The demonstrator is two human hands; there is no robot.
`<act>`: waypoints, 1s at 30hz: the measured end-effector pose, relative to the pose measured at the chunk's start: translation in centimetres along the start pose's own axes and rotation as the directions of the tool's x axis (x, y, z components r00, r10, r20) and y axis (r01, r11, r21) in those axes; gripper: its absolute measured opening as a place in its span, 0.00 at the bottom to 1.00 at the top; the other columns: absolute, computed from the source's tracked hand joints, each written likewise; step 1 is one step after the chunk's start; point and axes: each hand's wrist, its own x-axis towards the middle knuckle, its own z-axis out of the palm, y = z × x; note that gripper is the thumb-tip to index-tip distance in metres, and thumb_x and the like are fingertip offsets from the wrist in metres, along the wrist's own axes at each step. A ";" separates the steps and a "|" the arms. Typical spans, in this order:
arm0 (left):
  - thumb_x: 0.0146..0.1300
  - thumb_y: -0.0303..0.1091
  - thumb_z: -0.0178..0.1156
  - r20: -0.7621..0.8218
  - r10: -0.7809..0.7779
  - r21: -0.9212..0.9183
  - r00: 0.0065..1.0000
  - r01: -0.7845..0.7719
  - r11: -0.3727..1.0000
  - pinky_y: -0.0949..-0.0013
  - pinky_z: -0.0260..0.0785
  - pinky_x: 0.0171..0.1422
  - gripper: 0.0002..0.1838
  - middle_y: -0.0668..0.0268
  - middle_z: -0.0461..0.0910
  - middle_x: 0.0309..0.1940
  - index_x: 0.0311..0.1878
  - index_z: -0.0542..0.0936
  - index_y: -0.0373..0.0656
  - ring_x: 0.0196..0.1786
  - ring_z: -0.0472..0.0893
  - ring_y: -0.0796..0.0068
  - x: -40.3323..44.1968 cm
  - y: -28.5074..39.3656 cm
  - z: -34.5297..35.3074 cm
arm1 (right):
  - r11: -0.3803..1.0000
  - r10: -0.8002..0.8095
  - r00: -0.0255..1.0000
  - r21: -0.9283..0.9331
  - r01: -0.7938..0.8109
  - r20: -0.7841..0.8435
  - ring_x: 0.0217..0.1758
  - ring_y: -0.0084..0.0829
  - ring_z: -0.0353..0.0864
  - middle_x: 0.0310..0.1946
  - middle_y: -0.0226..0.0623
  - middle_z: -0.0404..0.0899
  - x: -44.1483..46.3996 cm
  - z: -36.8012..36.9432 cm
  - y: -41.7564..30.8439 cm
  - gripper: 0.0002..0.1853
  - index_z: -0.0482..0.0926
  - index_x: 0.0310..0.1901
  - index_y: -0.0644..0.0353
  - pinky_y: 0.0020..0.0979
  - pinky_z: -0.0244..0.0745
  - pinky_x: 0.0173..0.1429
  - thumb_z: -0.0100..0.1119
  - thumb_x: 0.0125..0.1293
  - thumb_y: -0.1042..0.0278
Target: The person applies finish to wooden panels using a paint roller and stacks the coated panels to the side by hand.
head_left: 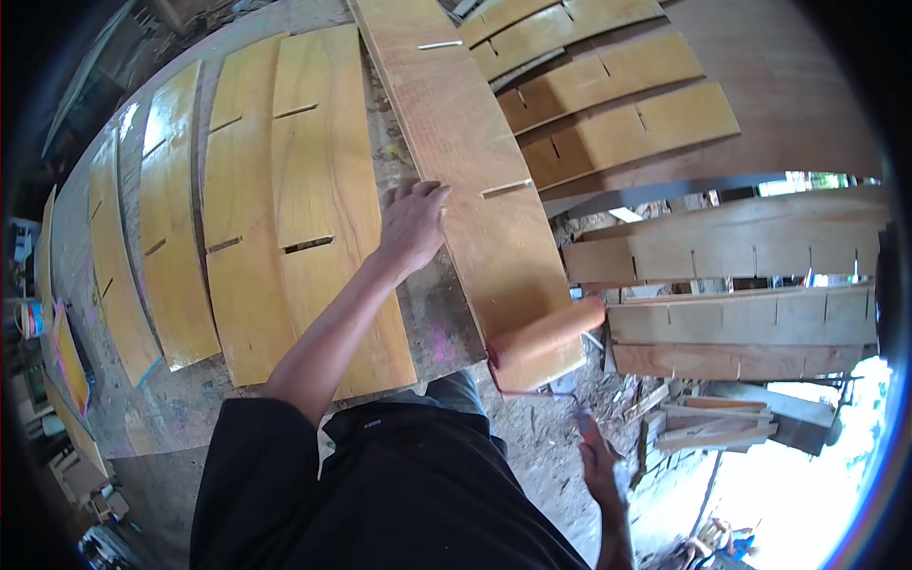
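A long wooden board (484,142) with narrow slots lies at a slant across the table, its near end jutting past the table's edge. My left hand (415,223) is at the board's left edge, with its fingers curled over that edge. Low in the view, my right hand (600,464) is closed round the handle of a paint roller (546,337). The roller's orange sleeve rests across the near end of the board. Around the roller the wood looks a deeper orange than the paler far part.
Several glossy yellow slotted boards (318,171) lie side by side on the table (442,332) to the left. More yellow boards (627,133) sit on a brown panel (798,85) at upper right. Plain slotted boards (741,237) stand at right, above scrap wood (712,423) on the ground.
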 end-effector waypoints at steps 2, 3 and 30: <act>0.68 0.30 0.60 0.121 0.029 0.140 0.992 -0.046 0.989 0.47 0.64 0.73 0.16 0.60 0.84 0.58 0.57 0.85 0.42 0.67 0.76 0.55 0.3 0.1 2.6 | 0.996 -0.001 1.000 -0.093 0.002 0.015 0.59 0.50 0.88 0.64 0.52 0.83 -2.4 0.0 3.0 0.27 0.72 0.75 0.59 0.42 0.83 0.60 0.59 0.77 0.71; 0.67 0.30 0.60 0.222 0.040 0.278 0.974 -0.102 0.955 0.46 0.64 0.74 0.15 0.60 0.84 0.58 0.55 0.86 0.43 0.67 0.76 0.54 0.8 0.8 3.0 | 0.991 -0.015 1.000 -0.132 0.017 0.011 0.56 0.50 0.89 0.63 0.53 0.84 -2.5 -0.2 2.4 0.27 0.73 0.75 0.58 0.42 0.84 0.57 0.60 0.76 0.70; 0.59 0.29 0.58 0.426 -0.194 0.525 0.884 -0.067 0.848 0.50 0.66 0.77 0.22 0.49 0.81 0.62 0.58 0.84 0.38 0.70 0.76 0.46 2.6 5.1 4.8 | 0.996 -0.040 0.990 -0.087 0.028 -0.138 0.21 0.45 0.82 0.27 0.39 0.78 -8.6 3.6 10.4 0.30 0.72 0.77 0.40 0.46 0.77 0.26 0.64 0.75 0.60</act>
